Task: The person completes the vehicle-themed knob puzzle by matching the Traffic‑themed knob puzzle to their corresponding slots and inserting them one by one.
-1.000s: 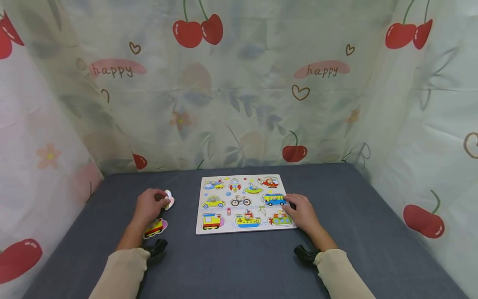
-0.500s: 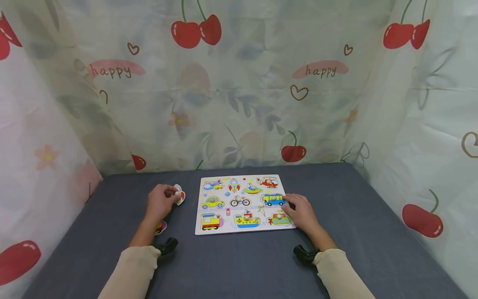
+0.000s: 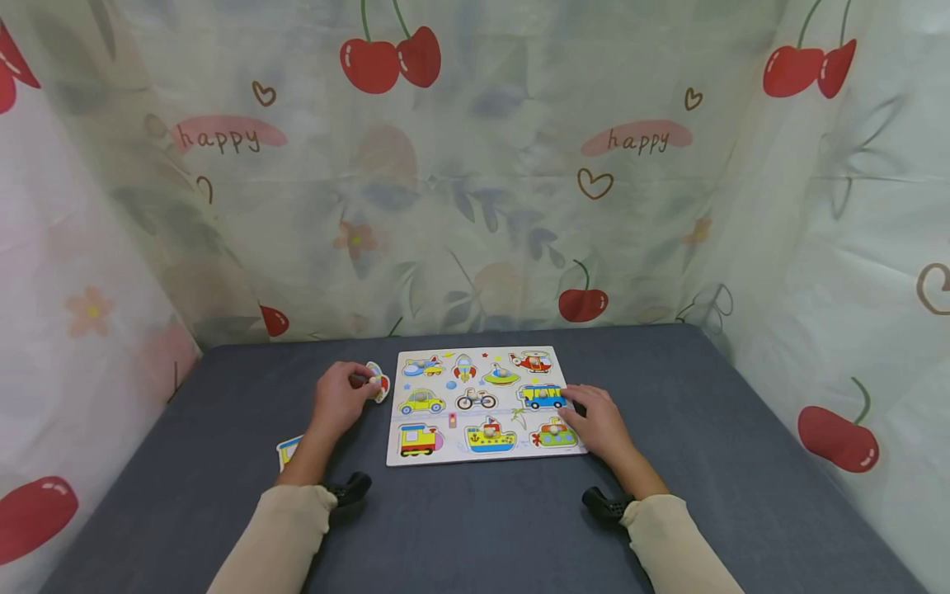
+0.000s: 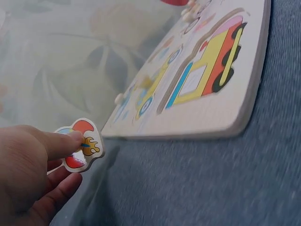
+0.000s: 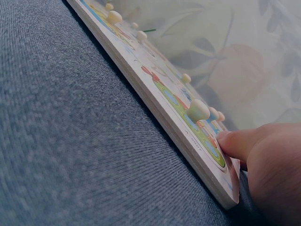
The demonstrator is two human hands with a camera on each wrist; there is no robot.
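Observation:
In the head view my left hand pinches a small rocket puzzle piece just left of the wooden puzzle board. The left wrist view shows the piece tilted up between thumb and fingers, red and white with an orange flame. My right hand rests at the board's right edge, beside the bus. In the right wrist view its thumb lies on the board close to the green submarine; the other fingers are mostly hidden.
Another puzzle piece lies on the dark cloth, partly covered by my left forearm. Several knobbed pieces, such as the ship, sit in the board. A printed curtain hangs behind and beside the table.
My left hand has carried the rocket piece to the right, closer to the board. More of the piece on the cloth shows left of the forearm. My right hand has stayed on the board.

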